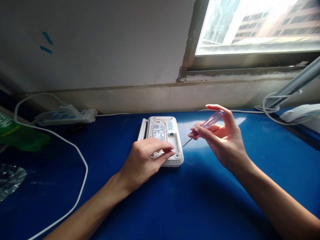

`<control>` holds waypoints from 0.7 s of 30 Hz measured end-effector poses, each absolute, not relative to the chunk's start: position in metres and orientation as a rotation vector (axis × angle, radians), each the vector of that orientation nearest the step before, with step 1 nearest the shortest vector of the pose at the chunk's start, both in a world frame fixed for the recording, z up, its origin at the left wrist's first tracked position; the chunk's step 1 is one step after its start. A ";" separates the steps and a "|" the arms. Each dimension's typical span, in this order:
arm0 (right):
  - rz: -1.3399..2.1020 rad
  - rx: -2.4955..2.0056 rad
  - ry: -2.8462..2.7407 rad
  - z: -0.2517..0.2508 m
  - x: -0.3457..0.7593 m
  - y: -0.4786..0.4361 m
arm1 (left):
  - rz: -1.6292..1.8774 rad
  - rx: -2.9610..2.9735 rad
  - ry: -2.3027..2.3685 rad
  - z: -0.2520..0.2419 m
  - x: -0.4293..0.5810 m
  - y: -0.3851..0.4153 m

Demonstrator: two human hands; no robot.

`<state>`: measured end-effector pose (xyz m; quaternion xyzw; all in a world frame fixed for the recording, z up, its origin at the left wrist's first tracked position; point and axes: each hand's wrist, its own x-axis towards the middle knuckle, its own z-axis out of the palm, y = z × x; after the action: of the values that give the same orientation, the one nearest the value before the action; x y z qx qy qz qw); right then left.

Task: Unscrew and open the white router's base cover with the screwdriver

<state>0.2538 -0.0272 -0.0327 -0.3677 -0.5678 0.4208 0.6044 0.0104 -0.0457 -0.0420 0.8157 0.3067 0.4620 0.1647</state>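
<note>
A white router [162,160] lies underside up on the blue table, its label, vent slots and round feet showing. A folded antenna [142,129] runs along its left side. Over the router's near part rests my left hand [148,155], thumb and forefinger brought together near the right near foot; anything between the tips is too small to make out. My right hand [225,140] grips a small screwdriver [212,120] by its clear handle, to the right of the router. The thin shaft slants down left, its tip just off the router's right edge.
At the back left stands a white power strip [90,116] with a plugged-in adapter. Its white cable [85,166] loops down the left side. A green bag [30,135] and clear plastic [11,180] lie far left. A metal pole [292,83] wound with cable rises at right.
</note>
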 end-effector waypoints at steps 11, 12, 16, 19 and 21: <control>0.977 -0.844 -1.366 -0.037 0.261 -0.022 | 1.113 2.602 0.687 -0.043 0.016 -0.039; 0.985 -0.836 -1.361 -0.037 0.261 -0.022 | 1.101 2.623 0.690 -0.042 0.017 -0.040; 1.004 -0.819 -1.341 -0.038 0.261 -0.021 | 1.102 2.690 0.711 -0.043 0.021 -0.041; 1.006 -0.829 -1.337 -0.038 0.261 -0.021 | 1.150 2.664 0.716 -0.047 0.021 -0.039; 1.001 -0.841 -1.329 -0.038 0.261 -0.021 | 1.188 2.610 0.717 -0.050 0.022 -0.038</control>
<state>0.2605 -0.0213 -0.0379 -0.3622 -0.5723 0.4309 0.5963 0.0220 -0.0379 -0.0502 0.8792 0.2414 0.4002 0.0929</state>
